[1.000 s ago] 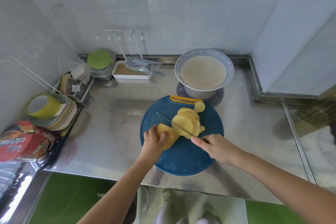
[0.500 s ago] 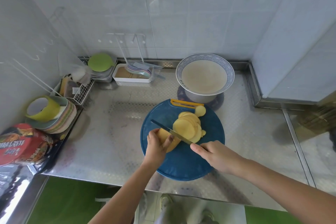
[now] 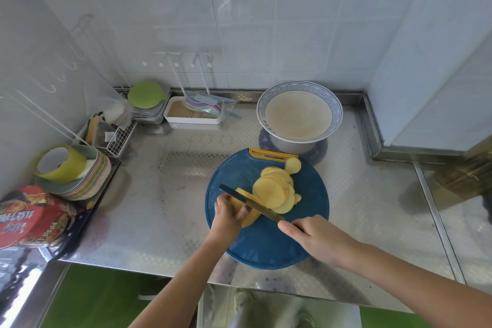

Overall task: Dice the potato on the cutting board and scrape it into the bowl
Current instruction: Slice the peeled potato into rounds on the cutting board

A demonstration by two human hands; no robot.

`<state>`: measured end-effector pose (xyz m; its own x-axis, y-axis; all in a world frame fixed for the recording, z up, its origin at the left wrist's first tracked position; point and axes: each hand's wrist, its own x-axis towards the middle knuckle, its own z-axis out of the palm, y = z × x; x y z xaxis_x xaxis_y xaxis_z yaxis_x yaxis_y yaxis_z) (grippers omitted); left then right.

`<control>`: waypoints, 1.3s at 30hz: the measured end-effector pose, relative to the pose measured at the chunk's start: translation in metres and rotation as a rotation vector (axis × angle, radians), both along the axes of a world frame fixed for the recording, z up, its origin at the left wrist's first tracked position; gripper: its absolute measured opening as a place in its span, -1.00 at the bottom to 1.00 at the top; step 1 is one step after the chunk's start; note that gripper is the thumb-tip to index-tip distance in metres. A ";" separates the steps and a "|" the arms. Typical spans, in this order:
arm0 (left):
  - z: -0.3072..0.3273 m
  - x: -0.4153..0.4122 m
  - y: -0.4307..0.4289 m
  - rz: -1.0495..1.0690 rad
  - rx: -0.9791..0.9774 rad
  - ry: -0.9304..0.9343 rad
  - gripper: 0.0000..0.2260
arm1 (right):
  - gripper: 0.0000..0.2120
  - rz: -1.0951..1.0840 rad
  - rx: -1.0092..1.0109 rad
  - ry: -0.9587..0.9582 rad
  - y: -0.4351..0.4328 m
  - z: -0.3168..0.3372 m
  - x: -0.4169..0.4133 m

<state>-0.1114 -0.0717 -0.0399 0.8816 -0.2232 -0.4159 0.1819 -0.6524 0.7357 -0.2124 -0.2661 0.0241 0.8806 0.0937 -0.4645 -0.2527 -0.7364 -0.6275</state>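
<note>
A round blue cutting board [image 3: 266, 242] lies on the steel counter. Several yellow potato slices [image 3: 274, 189] lean in a fanned row on it, with one small slice [image 3: 292, 165] near the board's orange handle. My left hand [image 3: 229, 218] holds the uncut potato piece [image 3: 250, 217] at the board's left. My right hand [image 3: 316, 239] grips a knife [image 3: 250, 202] whose blade runs diagonally across that piece, just left of the slices. A blue-rimmed bowl [image 3: 299, 93] stands behind the board.
A white tray with pastel utensils [image 3: 194, 114] and a green lid [image 3: 145, 94] sit at the back. A wire basket [image 3: 114, 136], stacked plates with a green cup [image 3: 69, 170] and a red packet [image 3: 32, 218] crowd the left. The counter's front edge is just below the board.
The knife blade has shifted left, further onto the uncut piece under my left hand. The camera view has tilted slightly, so everything sits lower in the frame.
</note>
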 end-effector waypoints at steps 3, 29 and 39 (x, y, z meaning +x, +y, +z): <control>-0.003 0.001 0.001 -0.019 0.010 -0.014 -0.62 | -0.40 0.002 -0.008 0.001 0.001 -0.002 -0.003; -0.005 0.007 -0.002 0.094 -0.088 -0.018 -0.34 | -0.46 -0.173 0.273 0.193 -0.004 0.002 -0.003; -0.008 0.005 0.000 0.088 -0.127 -0.017 -0.22 | -0.44 -0.163 0.315 0.205 -0.003 0.004 -0.004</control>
